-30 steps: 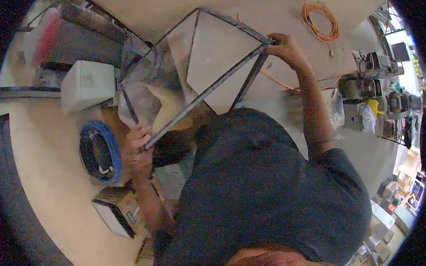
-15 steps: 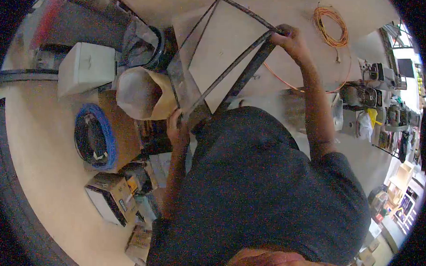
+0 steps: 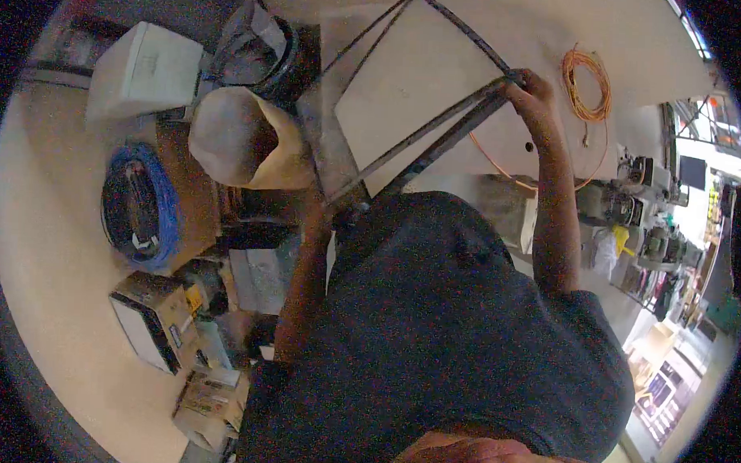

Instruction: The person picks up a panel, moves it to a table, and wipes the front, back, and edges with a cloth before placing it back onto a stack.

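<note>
Two hands on metal frame (image 3: 421, 135) | right hand (image 3: 529, 88) — fingers clenched on its far corner | left hand (image 3: 316, 212) grasping near corner (partly hidden) | beige sack (image 3: 243, 137) just beside

Both hands grip a dark metal frame (image 3: 424, 134) of thin bars. The right hand (image 3: 529, 88) closes on its far right corner, and the left hand (image 3: 316, 207) holds the near corner, close to the person's dark shirt (image 3: 448, 332). A pale board (image 3: 417, 70) shows through the frame. On the left stand an open beige bag (image 3: 241, 137), a white box (image 3: 141, 60) and a blue-rimmed cable spool (image 3: 136, 207) – cartons (image 3: 151, 320) lie nearer on the floor (image 3: 43, 244). An orange cable coil (image 3: 586, 82) lies far right.
</note>
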The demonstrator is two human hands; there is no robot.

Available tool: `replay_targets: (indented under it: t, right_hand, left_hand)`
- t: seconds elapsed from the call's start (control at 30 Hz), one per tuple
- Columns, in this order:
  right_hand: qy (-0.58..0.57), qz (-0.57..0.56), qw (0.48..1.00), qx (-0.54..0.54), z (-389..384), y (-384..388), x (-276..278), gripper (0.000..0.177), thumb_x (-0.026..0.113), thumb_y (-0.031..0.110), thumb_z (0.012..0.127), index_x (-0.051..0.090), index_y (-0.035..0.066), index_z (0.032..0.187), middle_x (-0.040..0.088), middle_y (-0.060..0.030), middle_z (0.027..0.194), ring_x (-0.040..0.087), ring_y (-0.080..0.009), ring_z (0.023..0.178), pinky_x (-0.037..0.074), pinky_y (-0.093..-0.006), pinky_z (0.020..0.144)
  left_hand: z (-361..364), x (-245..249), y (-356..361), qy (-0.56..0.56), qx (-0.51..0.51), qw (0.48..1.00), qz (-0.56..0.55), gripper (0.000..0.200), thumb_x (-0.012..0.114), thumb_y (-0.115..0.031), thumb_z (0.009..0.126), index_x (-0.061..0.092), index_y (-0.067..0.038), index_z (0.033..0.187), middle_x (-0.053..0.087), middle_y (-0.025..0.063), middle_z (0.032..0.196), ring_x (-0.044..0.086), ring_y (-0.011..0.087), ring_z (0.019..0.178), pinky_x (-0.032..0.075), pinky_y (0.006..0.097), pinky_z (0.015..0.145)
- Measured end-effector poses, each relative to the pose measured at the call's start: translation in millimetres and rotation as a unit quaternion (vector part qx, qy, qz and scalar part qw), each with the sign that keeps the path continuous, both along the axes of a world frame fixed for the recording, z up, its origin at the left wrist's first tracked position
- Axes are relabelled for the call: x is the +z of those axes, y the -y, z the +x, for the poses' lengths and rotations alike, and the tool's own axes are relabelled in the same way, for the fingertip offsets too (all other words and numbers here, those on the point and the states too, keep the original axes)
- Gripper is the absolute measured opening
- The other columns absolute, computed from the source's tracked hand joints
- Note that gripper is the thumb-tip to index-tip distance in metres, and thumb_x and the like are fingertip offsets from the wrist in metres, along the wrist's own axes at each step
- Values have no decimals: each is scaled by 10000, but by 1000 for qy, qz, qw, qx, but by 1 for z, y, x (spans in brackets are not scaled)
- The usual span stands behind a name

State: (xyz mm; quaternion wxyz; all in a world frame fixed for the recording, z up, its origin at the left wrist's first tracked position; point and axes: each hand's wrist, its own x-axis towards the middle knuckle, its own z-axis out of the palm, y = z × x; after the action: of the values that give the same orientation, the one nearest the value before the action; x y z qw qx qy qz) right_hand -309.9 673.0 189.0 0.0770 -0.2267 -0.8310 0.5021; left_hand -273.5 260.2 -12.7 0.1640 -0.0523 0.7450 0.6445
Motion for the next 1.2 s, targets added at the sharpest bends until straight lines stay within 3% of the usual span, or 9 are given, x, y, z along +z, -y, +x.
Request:
replay_targets:
  t: [0.13, 0.4, 0.57, 0.7, 0.83, 0.93, 1.0, 1.13, 1.2]
  right_hand:
    - [16, 6, 1000, -24, 5, 5, 2, 198, 618, 196, 782, 638, 36, 896, 494, 36, 646, 397, -45, 568, 309, -226, 501]
    - [30, -97, 995, -2, 34, -55, -68, 157, 600, 194, 830, 622, 38, 834, 529, 16, 669, 443, -68, 593, 351, -239, 542]
    - [39, -162, 981, 98, 62, -58, -183, 200, 569, 189, 881, 634, 13, 952, 605, -45, 879, 542, -158, 848, 413, -333, 841]
    - [1, -310, 945, 101, 53, 1, -243, 445, 569, 199, 886, 489, -7, 1273, 607, -83, 1099, 566, -197, 948, 421, -347, 907]
    - [12, -350, 932, 95, 22, 40, -247, 505, 589, 197, 879, 439, -18, 1310, 577, -106, 1176, 561, -203, 1003, 433, -359, 908]
    - [58, -421, 903, 58, 0, 69, -234, 588, 624, 204, 851, 390, -12, 1346, 552, -129, 1225, 560, -230, 1059, 451, -357, 900]
    - [-49, -55, 997, -39, -2, 95, -213, 496, 608, 195, 844, 466, 47, 1296, 623, -105, 964, 567, -113, 770, 463, -275, 720]
    - [-236, 246, 939, -35, -33, 108, -241, 589, 647, 199, 825, 407, 58, 1344, 627, -158, 1032, 619, -169, 803, 487, -306, 733]
    - [-77, -24, 994, 67, -27, 111, -191, 579, 678, 161, 800, 437, 44, 1314, 615, -197, 1093, 619, -277, 958, 474, -360, 837]
  left_hand:
    - [-4, -22, -16, 173, 0, 979, 111, 439, 643, -217, 820, 539, 36, 1163, 580, 164, 1125, 556, 302, 1041, 429, 381, 907]
    - [-89, -20, -79, 112, 25, 983, 146, 440, 645, -257, 821, 559, 46, 1129, 611, 155, 1054, 577, 279, 982, 441, 366, 857]
    - [-127, 46, -44, 25, 8, 999, 36, 446, 647, -282, 822, 572, 53, 1108, 630, 149, 1010, 590, 264, 944, 449, 357, 825]
    - [-164, 119, -22, -80, 0, 987, -137, 454, 648, -302, 823, 583, 59, 1091, 646, 144, 975, 601, 252, 915, 455, 349, 800]
    - [-191, 182, -20, -190, -3, 916, -353, 463, 650, -322, 824, 593, 64, 1074, 661, 140, 940, 612, 240, 885, 462, 342, 774]
    - [-208, 207, 1, -137, 29, 956, -258, 485, 669, -348, 808, 598, 58, 1062, 662, 141, 954, 612, 207, 848, 471, 319, 744]
    - [-194, 270, -42, -166, 21, 930, -328, 480, 699, -329, 791, 595, 67, 1042, 661, 136, 925, 616, 185, 803, 483, 301, 716]
    - [-185, 296, -55, -129, 82, 960, -235, 487, 749, -283, 756, 582, 94, 1015, 656, 149, 907, 617, 189, 740, 497, 307, 676]
    - [-167, 312, -76, -180, 92, 934, -294, 489, 756, -283, 751, 584, 92, 1014, 658, 144, 901, 616, 185, 732, 498, 307, 669]
